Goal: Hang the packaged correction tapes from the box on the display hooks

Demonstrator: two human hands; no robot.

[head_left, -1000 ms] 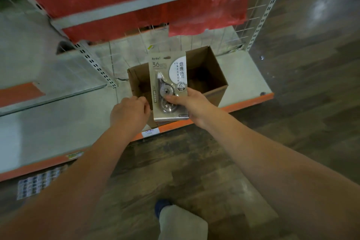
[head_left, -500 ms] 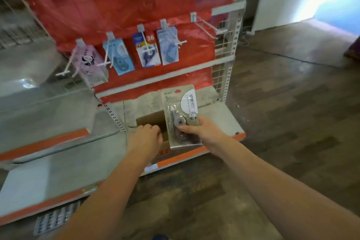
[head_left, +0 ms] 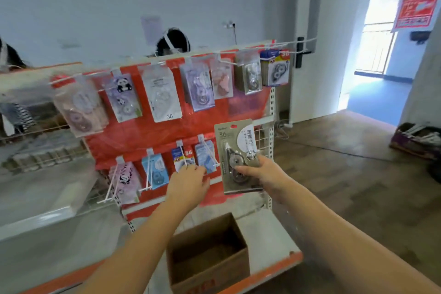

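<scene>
Right hand (head_left: pixel 265 175) gripping the grey correction tape pack (head_left: pixel 238 156) by its lower half, long axis upright, hang-hole end uppermost. Left hand (head_left: pixel 188 182) loosely curled, empty, touching a lower-row hook (head_left: pixel 183 157). Matching grey packs (head_left: pixel 249 76) up and right, nearer the right hand; box (head_left: pixel 207 255) below on the shelf.

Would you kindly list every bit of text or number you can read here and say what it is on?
"36": grey correction tape pack held in the right hand.
"36": white pack, upper row.
"36": blue-topped pack, lower row.
Red poster: blurred, unreadable.
Box print: unreadable.
</scene>
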